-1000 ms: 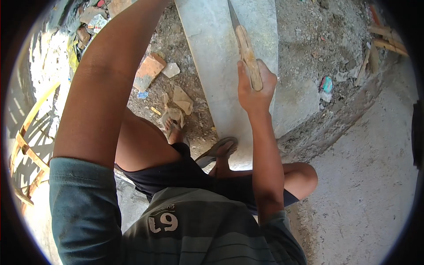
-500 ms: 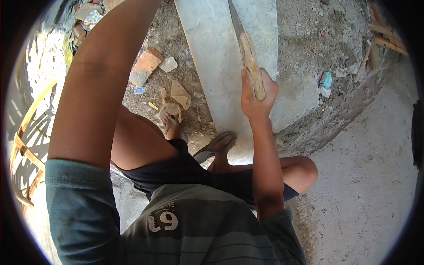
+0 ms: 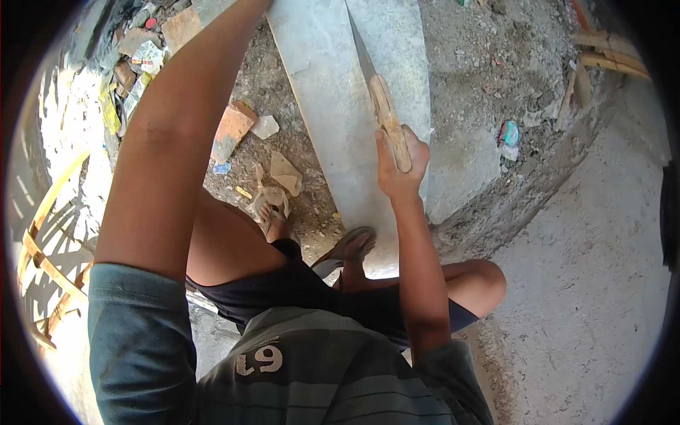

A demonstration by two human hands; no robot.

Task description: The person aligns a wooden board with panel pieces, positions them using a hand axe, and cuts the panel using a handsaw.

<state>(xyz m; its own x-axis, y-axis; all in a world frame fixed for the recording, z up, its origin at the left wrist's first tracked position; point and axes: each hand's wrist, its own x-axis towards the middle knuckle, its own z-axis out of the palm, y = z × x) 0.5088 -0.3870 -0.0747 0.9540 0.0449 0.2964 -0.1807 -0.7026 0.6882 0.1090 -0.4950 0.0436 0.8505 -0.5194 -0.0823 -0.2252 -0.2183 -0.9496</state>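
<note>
My right hand [image 3: 404,164] is closed around the wooden handle [image 3: 386,106] of a handsaw. Its thin metal blade [image 3: 360,44] points away from me, seen almost edge-on, and its far end is cut off by the top of the view. Beneath the saw lies a long pale grey board [image 3: 319,92], stretching from near my foot to the top edge. My left arm [image 3: 170,142] reaches forward along the board's left side; the hand itself is beyond the top edge, so its fingers are hidden.
A sandalled foot [image 3: 358,244] is by the board's near end. Left of the board lie a broken brick [image 3: 232,131], stone pieces [image 3: 285,173] and litter. Rubble ground [image 3: 489,78] and a crumpled wrapper [image 3: 508,134] are at right, with wooden strips [image 3: 613,53] beyond. Bent wooden strips [image 3: 53,265] stand far left.
The right hand and saw sit slightly lower and further left in view. The whole scene has shifted a little the same way or downward, as the camera moved. The grip is unchanged.
</note>
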